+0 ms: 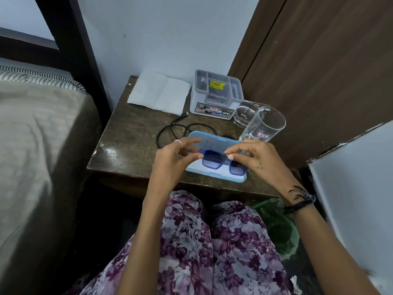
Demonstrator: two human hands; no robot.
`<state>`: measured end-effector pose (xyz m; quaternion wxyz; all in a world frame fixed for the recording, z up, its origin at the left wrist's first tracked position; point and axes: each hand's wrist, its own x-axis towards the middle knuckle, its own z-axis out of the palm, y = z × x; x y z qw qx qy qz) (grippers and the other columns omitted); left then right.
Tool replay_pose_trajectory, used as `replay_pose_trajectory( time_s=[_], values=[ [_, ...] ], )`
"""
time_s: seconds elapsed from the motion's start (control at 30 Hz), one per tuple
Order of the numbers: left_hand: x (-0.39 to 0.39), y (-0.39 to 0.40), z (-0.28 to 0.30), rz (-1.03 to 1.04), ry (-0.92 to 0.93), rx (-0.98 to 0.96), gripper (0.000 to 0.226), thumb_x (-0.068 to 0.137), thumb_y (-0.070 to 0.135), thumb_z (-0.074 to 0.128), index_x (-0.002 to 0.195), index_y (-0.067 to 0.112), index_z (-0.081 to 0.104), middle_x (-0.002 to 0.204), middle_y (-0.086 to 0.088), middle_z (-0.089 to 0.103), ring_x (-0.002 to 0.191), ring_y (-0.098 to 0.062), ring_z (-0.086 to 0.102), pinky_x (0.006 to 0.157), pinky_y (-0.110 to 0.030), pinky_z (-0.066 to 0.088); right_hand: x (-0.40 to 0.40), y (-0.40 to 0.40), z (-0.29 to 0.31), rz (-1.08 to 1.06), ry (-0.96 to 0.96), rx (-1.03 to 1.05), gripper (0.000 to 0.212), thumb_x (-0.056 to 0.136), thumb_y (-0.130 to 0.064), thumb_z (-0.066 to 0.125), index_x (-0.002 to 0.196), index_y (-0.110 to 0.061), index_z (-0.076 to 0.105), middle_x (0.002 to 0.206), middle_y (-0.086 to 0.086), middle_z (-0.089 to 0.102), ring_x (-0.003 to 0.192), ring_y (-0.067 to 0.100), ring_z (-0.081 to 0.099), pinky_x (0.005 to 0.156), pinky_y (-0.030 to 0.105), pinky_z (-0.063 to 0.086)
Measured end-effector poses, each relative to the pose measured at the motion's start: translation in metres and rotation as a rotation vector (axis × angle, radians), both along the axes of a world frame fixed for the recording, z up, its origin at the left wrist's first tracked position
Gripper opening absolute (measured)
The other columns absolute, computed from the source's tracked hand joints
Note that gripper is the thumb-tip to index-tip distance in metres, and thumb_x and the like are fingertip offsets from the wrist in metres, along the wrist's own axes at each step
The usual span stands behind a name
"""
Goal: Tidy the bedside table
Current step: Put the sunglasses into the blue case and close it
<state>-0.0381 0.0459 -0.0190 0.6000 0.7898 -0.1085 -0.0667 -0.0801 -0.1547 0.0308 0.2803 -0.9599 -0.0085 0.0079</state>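
1. The left hand [173,158] pinches the left end of a pair of blue square-framed plastic sunglasses [223,162] between thumb and fingers; a thin ring sits on one finger.
2. The right hand [253,158] pinches the sunglasses' top edge near the bridge, so each grip is closed on the frame.
3. The sunglasses hang lenses-down just above an open light-blue plastic glasses case [214,173], which lies at the near edge of the dark brown stone-look tabletop [131,145].
4. A black cable [170,133] loops on the tabletop just beyond the case, to its left.
5. A folded white paper napkin [159,92] lies at the far left of the tabletop against the wall.
6. A grey-and-white plastic organiser box with a yellow price sticker [217,94] stands to the right of the napkin.
7. A low clear glass bowl [246,112] sits right of the box, and a tall clear drinking glass [264,124] stands just in front of it, near the right hand.
8. A bed with a grey sheet [32,145] runs along the left.
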Motion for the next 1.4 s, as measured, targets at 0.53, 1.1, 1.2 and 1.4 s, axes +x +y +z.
replay_pose_trajectory(
  time_s=[0.53,1.1,1.2,1.4],
  values=[
    [0.004,-0.008,-0.008,0.083,0.084,-0.213,0.027,0.083,0.008,0.066,0.082,0.035,0.067,0.073,0.004,0.067,0.073,-0.008,0.061,0.07,-0.026,0.047,-0.022,-0.006,-0.03,-0.459,-0.197,0.666,0.023,0.084,-0.017,0.066,0.105,-0.024,0.067,0.092,-0.011,0.067,0.078,0.004,0.058,0.067,0.013,0.045],
    [0.0,-0.022,-0.026,0.177,-0.008,0.248,0.026,0.076,0.033,0.071,0.101,0.028,0.071,0.081,0.013,0.068,0.102,-0.023,0.058,0.092,-0.047,0.045,-0.036,-0.002,-0.074,-0.699,-0.211,0.721,0.018,0.081,-0.013,0.071,0.099,-0.015,0.073,0.098,0.011,0.07,0.084,0.016,0.067,0.078,0.023,0.052],
    [-0.001,-0.024,-0.022,0.23,-0.044,0.407,0.026,0.079,0.037,0.067,0.104,0.029,0.07,0.093,0.009,0.063,0.104,-0.018,0.04,0.084,-0.03,0.022,-0.034,-0.001,-0.074,-0.705,-0.205,0.637,0.011,0.081,-0.017,0.07,0.091,-0.021,0.073,0.093,0.006,0.072,0.079,0.011,0.064,0.073,0.025,0.053],
    [-0.003,-0.026,-0.026,0.279,0.0,0.502,0.025,0.083,0.036,0.063,0.104,0.024,0.071,0.1,0.001,0.053,0.108,-0.021,0.033,0.08,-0.03,0.013,-0.035,0.002,-0.076,-0.697,-0.146,0.592,0.005,0.082,-0.017,0.069,0.085,-0.018,0.073,0.081,-0.008,0.07,0.065,-0.002,0.055,0.063,0.002,0.041]
  ],
)
